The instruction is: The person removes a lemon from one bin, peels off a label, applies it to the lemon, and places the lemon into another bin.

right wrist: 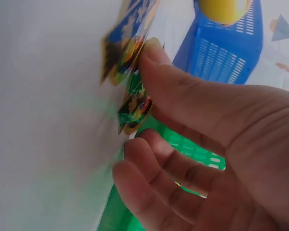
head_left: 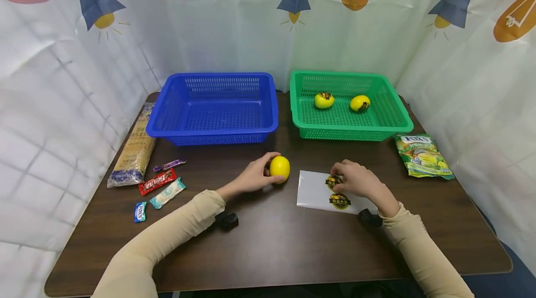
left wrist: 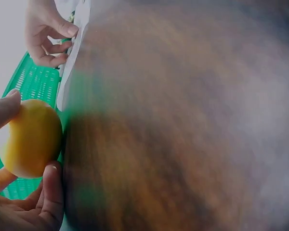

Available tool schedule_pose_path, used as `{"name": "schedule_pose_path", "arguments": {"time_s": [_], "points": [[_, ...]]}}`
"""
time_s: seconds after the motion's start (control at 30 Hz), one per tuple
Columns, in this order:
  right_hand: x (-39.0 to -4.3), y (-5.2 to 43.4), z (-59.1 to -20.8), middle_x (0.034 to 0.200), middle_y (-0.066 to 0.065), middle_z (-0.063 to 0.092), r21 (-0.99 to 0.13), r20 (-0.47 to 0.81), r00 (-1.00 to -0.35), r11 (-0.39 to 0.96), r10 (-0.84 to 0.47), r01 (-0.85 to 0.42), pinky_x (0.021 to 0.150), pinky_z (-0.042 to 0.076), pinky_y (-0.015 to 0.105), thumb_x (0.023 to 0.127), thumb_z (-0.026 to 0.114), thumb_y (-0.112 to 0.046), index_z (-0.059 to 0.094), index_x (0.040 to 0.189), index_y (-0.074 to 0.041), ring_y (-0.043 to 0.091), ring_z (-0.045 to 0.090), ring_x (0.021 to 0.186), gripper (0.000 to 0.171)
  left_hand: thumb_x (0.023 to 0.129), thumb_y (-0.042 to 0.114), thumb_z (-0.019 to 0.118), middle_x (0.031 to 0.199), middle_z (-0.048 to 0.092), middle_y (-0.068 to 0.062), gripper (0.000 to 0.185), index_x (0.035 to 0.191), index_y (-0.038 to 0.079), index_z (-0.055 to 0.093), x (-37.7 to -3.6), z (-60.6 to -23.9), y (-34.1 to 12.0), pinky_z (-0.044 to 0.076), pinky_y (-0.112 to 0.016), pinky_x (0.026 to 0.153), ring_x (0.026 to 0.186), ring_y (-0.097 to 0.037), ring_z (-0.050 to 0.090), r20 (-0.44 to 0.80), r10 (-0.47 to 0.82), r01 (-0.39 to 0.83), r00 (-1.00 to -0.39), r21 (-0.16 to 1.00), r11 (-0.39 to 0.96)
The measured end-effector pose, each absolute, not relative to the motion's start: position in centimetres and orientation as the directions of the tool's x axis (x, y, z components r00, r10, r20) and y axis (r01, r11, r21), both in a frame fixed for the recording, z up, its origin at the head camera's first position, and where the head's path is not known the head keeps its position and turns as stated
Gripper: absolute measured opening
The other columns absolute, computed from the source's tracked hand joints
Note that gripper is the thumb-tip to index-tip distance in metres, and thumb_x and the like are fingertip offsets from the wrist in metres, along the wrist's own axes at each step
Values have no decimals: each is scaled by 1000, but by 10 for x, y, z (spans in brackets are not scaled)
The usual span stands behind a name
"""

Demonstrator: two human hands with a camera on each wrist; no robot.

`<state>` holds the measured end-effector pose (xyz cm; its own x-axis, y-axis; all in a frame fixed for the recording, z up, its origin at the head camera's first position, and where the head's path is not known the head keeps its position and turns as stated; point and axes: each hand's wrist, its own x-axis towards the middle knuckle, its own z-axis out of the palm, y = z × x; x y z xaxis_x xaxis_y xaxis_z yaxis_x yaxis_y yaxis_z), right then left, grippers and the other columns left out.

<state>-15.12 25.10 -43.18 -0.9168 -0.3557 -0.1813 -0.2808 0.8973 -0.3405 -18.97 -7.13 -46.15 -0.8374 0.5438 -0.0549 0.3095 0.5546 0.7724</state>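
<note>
My left hand (head_left: 255, 173) grips a yellow lemon (head_left: 279, 169) between thumb and fingers, just above the table. In the left wrist view the bare side of the lemon (left wrist: 31, 139) shows, with no label on it. My right hand (head_left: 356, 180) is over a white sheet (head_left: 311, 188) bearing black-and-gold round stickers (head_left: 339, 201). Its thumb (right wrist: 156, 55) touches the sheet between two stickers, and the other fingers are bent and spread apart. The upper sticker (head_left: 333, 181) lies between thumb and forefinger, apparently flat on the sheet. The forefinger's tip is hidden in the right wrist view.
At the back stand a blue basket (head_left: 213, 137) and a green basket (head_left: 351, 134) holding two labelled lemons (head_left: 324, 100). Left lie a noodle pack (head_left: 134, 149) and several candy bars, one a red wrapper (head_left: 157, 181). A Fox's candy bag (head_left: 423, 156) lies right.
</note>
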Motion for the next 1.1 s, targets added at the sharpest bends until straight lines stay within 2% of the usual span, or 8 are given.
{"name": "schedule_pose_path", "arguments": {"time_s": [0.17,0.3,0.5,0.67,0.83,1.1], "points": [[-150,249,-434,91,5,57,-356,-148,-909,878,-391,-320,63,39,27,78,84,-19,58,92,-12,14,48,74,30,88,37,74,119,62,-13,73,149,15,39,-188,-460,-70,48,-23,73,85,-15,57,-72,546,308,-835,760,572],[-149,249,-432,86,3,57,-355,-122,-909,873,-399,-335,61,38,27,77,85,-17,56,85,-12,14,48,71,30,89,40,72,120,57,-14,73,150,15,38,-191,-456,-69,46,-23,76,89,-18,55,-97,547,313,-831,732,605],[-146,247,-434,74,-2,55,-294,-57,-912,880,-405,-373,58,36,25,78,84,-18,55,77,-15,11,47,65,29,90,41,72,126,53,-18,76,151,12,37,-192,-454,-72,48,-24,80,94,-18,58,-131,536,282,-834,735,617],[-140,247,-422,72,-3,59,-304,-42,-906,870,-420,-389,56,37,24,83,78,-13,53,79,-14,9,48,61,25,90,40,72,133,50,-19,79,153,13,33,-192,-455,-73,51,-23,82,94,-15,62,-134,553,285,-822,745,603],[-136,247,-401,69,-2,56,-333,-51,-889,847,-455,-415,52,35,21,89,72,-10,52,83,-12,8,45,55,21,92,36,71,134,50,-19,78,155,15,30,-192,-456,-74,50,-26,85,97,-17,59,-127,583,314,-802,741,593],[-140,243,-386,67,0,47,-328,-216,-835,843,-505,-425,51,33,22,96,59,-3,47,88,-9,11,41,53,15,93,36,69,133,49,-19,77,155,15,28,-192,-454,-77,51,-28,88,101,-18,59,-142,596,309,-790,748,588]]}}
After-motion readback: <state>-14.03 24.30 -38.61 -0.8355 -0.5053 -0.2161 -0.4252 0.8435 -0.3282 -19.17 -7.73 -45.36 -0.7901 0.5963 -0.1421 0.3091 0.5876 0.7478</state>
